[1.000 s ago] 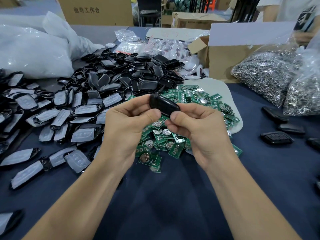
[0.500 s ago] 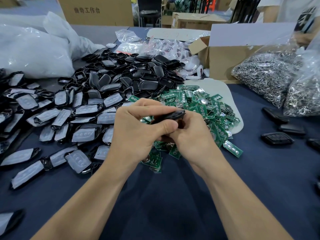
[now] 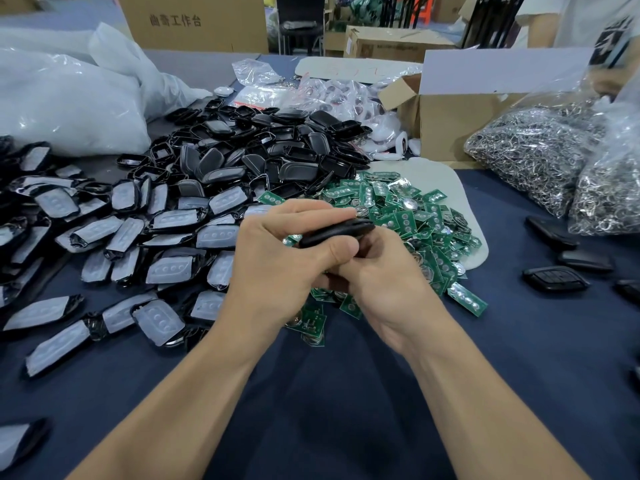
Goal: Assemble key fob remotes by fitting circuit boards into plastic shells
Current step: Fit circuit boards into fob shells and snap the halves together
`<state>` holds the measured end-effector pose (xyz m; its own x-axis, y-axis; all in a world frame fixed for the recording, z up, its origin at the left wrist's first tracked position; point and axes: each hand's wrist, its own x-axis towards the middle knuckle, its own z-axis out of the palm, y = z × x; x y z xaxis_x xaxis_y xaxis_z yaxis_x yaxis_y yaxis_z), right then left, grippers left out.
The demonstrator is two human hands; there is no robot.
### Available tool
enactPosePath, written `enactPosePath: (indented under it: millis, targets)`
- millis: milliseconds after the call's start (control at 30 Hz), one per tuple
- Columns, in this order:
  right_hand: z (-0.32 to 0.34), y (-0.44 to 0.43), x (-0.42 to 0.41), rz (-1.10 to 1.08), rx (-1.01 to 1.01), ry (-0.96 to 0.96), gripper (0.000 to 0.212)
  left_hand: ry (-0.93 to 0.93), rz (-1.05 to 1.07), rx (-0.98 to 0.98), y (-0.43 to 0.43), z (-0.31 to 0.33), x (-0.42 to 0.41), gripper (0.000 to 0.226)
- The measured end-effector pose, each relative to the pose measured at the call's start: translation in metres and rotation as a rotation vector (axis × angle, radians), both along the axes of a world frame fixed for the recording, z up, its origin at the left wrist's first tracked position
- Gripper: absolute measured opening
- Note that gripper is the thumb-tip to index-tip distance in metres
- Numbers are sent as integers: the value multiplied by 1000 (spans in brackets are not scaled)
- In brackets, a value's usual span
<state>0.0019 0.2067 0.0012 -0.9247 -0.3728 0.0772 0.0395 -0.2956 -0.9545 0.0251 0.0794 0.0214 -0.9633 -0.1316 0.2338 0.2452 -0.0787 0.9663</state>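
A black key fob shell (image 3: 337, 231) is held edge-on above the table, both halves pressed together. My left hand (image 3: 277, 258) grips it with fingers over the top and thumb along its near side. My right hand (image 3: 388, 278) grips it from below and the right, its fingers curled under the shell and mostly hidden. Behind the hands lies a heap of green circuit boards (image 3: 408, 220) with coin cells. Black shell halves (image 3: 263, 157) are piled at the back, and shells with grey button pads (image 3: 166, 268) spread to the left.
Several finished black fobs (image 3: 554, 278) lie at the right on the dark blue cloth (image 3: 346, 393). Bags of metal key rings (image 3: 540, 157) sit at the back right beside a cardboard box (image 3: 446, 123). White plastic bags (image 3: 69, 98) fill the back left. A person stands at the far right.
The shell has turned from flat-side-up to edge-on, and both hands have closed tighter round it and dropped slightly toward the board heap.
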Motion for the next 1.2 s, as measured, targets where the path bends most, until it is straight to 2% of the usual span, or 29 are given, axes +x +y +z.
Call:
enactPosePath:
  millis: [267, 400, 533, 633, 700, 767, 833, 900, 967, 1033, 1100, 1200]
  targets:
    - [-3, -3, -2, -24, 16, 64, 27, 23, 73, -42, 7, -3, 0, 37]
    - [1, -2, 0, -23, 20, 90, 31, 34, 72, -23, 7, -4, -1, 27]
    - [6, 8, -2, -151, 164, 60, 29, 37, 108, -30, 4, -8, -5, 27]
    - [11, 31, -1, -304, 311, 22, 18, -4, 218, -164, 6, -11, -12, 25]
    - [12, 49, 7, -360, 347, -27, 15, -60, 151, -224, 24, -7, -16, 23]
    - [12, 65, 18, -496, 264, -113, 21, -118, 2, -255, 52, -3, -18, 28]
    - [12, 85, 26, -733, -30, -227, 29, -166, -148, -310, 83, -4, -19, 29]
    - [13, 106, 27, -957, -330, -271, 20, -157, -256, -388, 113, -6, -18, 27]
    - [12, 121, 24, -1062, -496, -285, 7, -124, -288, -434, 134, -8, -12, 29]
    - [9, 124, 21, -1051, -518, -329, 4, -78, -262, -467, 143, -10, -6, 30]
    - [4, 119, 20, -999, -456, -352, 10, -47, -214, -513, 138, -13, -3, 30]
    - [0, 104, 18, -973, -213, -305, 19, 4, -110, -649, 119, -13, -4, 29]
